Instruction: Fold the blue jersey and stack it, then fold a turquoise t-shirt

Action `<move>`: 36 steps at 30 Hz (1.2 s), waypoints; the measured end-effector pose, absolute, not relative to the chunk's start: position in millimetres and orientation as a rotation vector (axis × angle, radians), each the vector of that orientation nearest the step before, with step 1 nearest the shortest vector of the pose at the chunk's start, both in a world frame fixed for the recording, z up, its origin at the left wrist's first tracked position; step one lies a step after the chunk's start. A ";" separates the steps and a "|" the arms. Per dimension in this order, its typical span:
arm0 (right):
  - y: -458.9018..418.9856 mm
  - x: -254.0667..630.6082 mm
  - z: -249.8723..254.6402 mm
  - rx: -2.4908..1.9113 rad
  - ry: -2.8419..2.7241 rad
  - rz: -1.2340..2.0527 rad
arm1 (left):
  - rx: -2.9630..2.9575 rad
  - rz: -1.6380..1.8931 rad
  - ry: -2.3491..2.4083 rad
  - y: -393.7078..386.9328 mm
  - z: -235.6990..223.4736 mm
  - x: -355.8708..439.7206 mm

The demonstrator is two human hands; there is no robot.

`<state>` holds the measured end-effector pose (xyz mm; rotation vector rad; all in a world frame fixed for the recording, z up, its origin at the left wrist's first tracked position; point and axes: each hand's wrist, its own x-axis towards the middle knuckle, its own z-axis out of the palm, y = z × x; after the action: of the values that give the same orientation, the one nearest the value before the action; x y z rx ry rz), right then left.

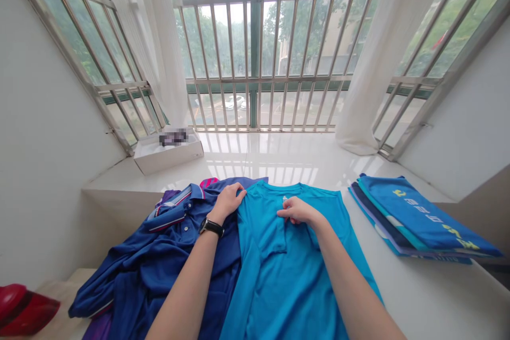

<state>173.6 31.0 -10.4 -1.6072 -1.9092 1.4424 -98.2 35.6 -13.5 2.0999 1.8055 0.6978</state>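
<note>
A bright blue T-shirt point(303, 276) lies spread out in front of me, its neckline toward the window. My left hand point(230, 201), with a black watch on the wrist, pinches the shirt at its left shoulder. Over the chest, my right hand point(297, 211) is closed on the shirt's sleeve, which is folded inward across the front. The right hand's lower fingers are partly hidden. Beside the T-shirt on the left, a dark blue polo shirt point(171, 255) with a striped collar lies loosely crumpled.
A stack of folded shirts point(422, 218) sits on the right of the white sill point(271, 156). At the back left stands a white box point(171, 155). White curtains point(163, 37) and a barred window rise behind. A red object point(27, 308) is at lower left.
</note>
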 end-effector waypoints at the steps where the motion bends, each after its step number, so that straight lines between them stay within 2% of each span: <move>1: 31.3 172.8 -10.8 -1.618 -1.905 1.433 | 2.108 0.681 1.812 34.8 -12.4 -97.3; 9: 30.2 171.8 -9.7 -1.617 -1.879 1.459 | 2.307 0.552 1.926 19.8 16.7 -73.1; 13: 30.6 168.8 -11.3 -1.616 -1.884 1.424 | 2.403 0.431 1.713 10.1 32.4 -46.3; 22: 26.7 171.0 -4.9 -1.597 -1.992 1.498 | 2.366 0.398 1.837 18.0 -8.7 -40.4; 36: 15.0 176.8 10.5 -1.524 -2.203 1.853 | 2.355 0.456 1.866 23.9 -22.6 -47.6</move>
<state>176.8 15.0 10.5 -1.5242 -2.2030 1.8530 -47.6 23.9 -22.6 2.3546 1.8663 0.4555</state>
